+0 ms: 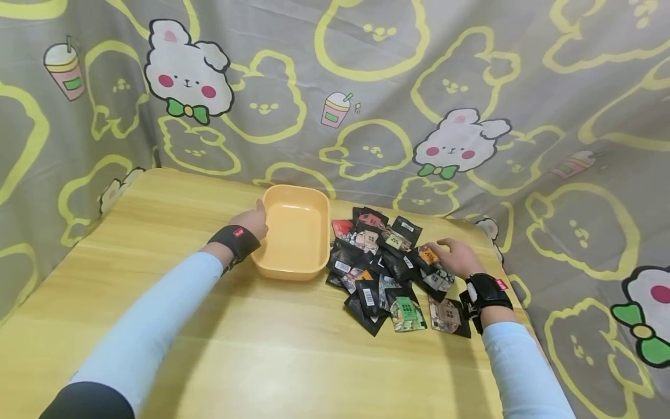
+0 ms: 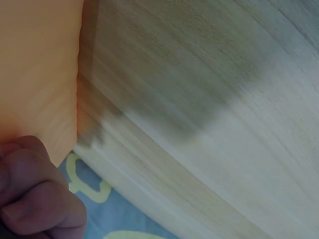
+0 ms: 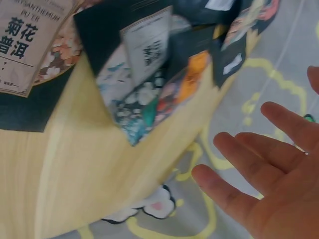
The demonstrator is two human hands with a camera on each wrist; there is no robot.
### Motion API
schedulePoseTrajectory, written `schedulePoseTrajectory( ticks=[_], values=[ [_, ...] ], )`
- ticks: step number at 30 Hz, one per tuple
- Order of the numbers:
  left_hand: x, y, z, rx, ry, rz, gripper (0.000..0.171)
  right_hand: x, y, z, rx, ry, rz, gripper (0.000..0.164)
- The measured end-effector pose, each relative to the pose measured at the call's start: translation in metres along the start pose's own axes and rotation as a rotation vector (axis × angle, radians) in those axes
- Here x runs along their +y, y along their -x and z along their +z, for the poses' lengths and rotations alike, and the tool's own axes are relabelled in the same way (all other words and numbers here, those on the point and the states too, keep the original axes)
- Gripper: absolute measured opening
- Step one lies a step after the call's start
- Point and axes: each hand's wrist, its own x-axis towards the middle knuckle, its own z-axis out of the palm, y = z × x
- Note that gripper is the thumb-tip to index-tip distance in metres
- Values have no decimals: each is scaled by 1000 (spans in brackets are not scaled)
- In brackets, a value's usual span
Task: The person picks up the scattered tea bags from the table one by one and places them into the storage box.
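Note:
My left hand (image 1: 252,223) grips the left side of a yellow-orange plastic basin (image 1: 290,235), thumb up at its rim. In the left wrist view the curled fingers (image 2: 42,209) lie against the basin's outer wall (image 2: 40,64). To the basin's right lies a loose pile of small black tea sachets (image 1: 368,297) with coloured labels. My right hand (image 1: 459,258) hovers at the pile's right edge, close to a sachet with an orange label (image 1: 427,254). The right wrist view shows that hand's fingers (image 3: 224,191) spread and apart from the sachets, holding nothing.
A chrysanthemum pu'er sachet (image 1: 446,315) lies at the pile's lower right, near my right wrist. Everything stands on a light wooden table (image 1: 293,349). Grey cloth (image 1: 293,75) with cartoon rabbits hangs behind the table and along both sides.

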Motion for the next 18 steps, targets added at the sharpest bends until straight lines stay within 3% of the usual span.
schedulePoseTrajectory(
  ticks=[13, 18],
  values=[
    [4, 3, 3, 8, 1, -28, 71, 28, -29, 41, -98, 63, 20, 81],
    [-2, -2, 5, 35, -3, -22, 71, 30, -42, 43, -107, 84, -7, 69]
  ],
)
